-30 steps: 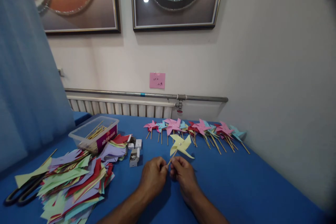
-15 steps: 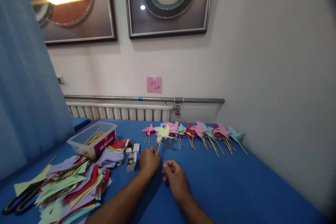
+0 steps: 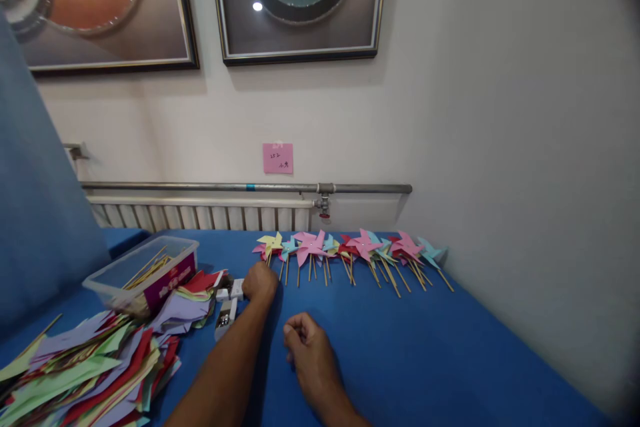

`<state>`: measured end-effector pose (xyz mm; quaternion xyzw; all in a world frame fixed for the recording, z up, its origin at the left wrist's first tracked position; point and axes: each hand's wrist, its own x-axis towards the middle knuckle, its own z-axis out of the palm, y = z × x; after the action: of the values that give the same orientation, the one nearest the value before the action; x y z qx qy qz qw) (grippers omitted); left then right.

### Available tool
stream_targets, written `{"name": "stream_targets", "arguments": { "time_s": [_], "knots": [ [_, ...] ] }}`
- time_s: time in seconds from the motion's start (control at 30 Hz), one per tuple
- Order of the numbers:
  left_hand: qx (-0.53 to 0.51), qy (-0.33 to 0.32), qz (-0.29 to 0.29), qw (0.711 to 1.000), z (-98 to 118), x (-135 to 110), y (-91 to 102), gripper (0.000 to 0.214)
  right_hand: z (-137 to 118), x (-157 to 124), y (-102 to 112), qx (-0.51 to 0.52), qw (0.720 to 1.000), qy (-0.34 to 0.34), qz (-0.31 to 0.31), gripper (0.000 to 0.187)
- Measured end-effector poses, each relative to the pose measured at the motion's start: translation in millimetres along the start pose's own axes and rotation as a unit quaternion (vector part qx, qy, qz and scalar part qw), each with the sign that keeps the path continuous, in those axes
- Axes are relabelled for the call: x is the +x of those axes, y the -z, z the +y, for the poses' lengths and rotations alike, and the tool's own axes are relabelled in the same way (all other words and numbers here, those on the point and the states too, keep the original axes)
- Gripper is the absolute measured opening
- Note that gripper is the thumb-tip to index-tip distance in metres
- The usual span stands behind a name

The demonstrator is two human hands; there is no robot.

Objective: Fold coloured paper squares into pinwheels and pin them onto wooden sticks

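My left hand (image 3: pixel 261 282) is closed on the thin stick of a yellow paper pinwheel (image 3: pixel 271 242), at the left end of a row of finished pinwheels. Its fingertips are hidden behind the back of the hand. Nearer to me, my right hand (image 3: pixel 307 350) rests over the blue surface with fingers curled in and thumb against them; nothing shows in it. Pink pinwheels (image 3: pixel 311 245), light blue, red and yellow ones lie along the back, sticks pointing toward me. Beside my left wrist is a small open box (image 3: pixel 226 317) holding shiny metal bits.
A clear plastic tub (image 3: pixel 140 267) with wooden sticks stands at the left. In front of it, a big heap of cut coloured paper (image 3: pixel 95 373) covers the blue tabletop (image 3: pixel 400 360). A radiator (image 3: pixel 200 217) and pipe run along the wall behind; a blue curtain (image 3: pixel 40 200) hangs left.
My left hand has carried the yellow pinwheel to the left end of the row, beside and over the pink one there. My right hand stays curled. The view has turned slightly right.
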<state>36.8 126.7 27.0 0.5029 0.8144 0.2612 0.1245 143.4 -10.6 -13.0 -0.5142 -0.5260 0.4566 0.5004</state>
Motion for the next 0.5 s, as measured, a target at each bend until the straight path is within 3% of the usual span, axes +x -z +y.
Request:
{"name": "stream_targets", "arguments": {
  "time_s": [0.3, 0.5],
  "knots": [
    [0.01, -0.018, 0.002, 1.0, 5, -13, 4.5, 0.033, -1, 1, 0, 0.005, 1.0, -0.001, 0.002, 0.012],
    [0.019, -0.122, -0.022, 0.992, 5, -55, 15.9, 0.025, -6, -2, 3, 0.012, 1.0, 0.011, 0.006, 0.018]
  ]
}}
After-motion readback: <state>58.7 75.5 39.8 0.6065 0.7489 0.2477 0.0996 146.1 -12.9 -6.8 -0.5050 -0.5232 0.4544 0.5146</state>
